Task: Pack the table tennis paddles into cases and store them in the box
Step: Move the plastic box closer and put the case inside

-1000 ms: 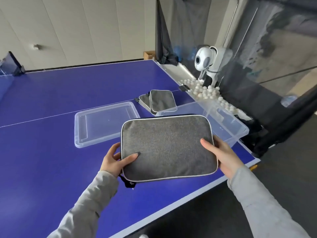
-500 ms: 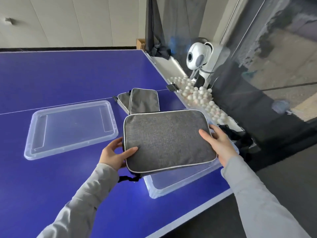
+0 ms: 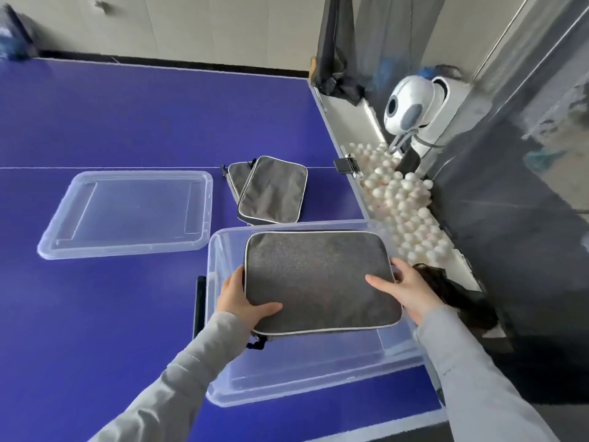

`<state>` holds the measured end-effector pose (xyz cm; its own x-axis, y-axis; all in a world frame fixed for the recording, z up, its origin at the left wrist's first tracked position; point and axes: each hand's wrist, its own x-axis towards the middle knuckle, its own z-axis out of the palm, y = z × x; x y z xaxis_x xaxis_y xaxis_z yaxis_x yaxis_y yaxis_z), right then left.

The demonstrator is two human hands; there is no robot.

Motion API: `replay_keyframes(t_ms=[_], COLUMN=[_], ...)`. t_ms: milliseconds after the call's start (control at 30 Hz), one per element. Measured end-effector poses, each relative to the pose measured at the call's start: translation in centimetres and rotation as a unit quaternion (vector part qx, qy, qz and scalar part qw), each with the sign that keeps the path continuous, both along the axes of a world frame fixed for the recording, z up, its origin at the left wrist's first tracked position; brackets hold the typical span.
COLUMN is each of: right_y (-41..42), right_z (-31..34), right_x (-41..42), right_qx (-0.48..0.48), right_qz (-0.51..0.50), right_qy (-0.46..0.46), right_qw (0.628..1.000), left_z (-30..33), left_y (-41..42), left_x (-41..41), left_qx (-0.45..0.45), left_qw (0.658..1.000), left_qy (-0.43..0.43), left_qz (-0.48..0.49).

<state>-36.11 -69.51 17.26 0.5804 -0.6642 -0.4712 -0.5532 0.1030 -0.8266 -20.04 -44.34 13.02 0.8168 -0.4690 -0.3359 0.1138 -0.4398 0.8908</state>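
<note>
Hands (image 3: pixel 247 299) and (image 3: pixel 409 290) are gripping a grey case (image 3: pixel 318 280) by its side edges, thumbs on top, and lowering it from above the table into the open box (image 3: pixel 220 346), two cases (image 3: pixel 271 189) waiting beyond, lid (image 3: pixel 127 215) off.

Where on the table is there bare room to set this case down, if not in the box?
Bare blue table lies near of the lid and left of the clear box, also far beyond the lid. Crowded: between lid and box, where two more cases lie.

Box (image 3: pixel 220 371) open-topped; lid (image 3: pixel 127 215) apart, left; 2 cases (image 3: pixel 271 191) behind.
</note>
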Motion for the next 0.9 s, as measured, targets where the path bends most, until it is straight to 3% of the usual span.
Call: replay_keyframes(t_ms=[267,500,900], right_y=[-1.7,-1.4,-1.5], right_z=[-6.2,-10.4,-11.1], right_x=[1.5,2.1,3.2], right_qx=[-0.063,-0.043,-0.064], right_qz=[0.111,0.14,0.207], right_qy=[0.084,0.154,0.258], right_qw=[0.988,0.977,0.941], left_z=[-4.3,-5.8,-6.9], left_y=[-1.3,-2.1,-2.7], left_x=[-2.4,-1.5,-1.3], left_qx=[0.086,0.225,0.333], left_qw=[0.99,0.967,0.938], left_qy=[0.058,0.09,0.092], left_qz=[0.098,0.08,-0.002])
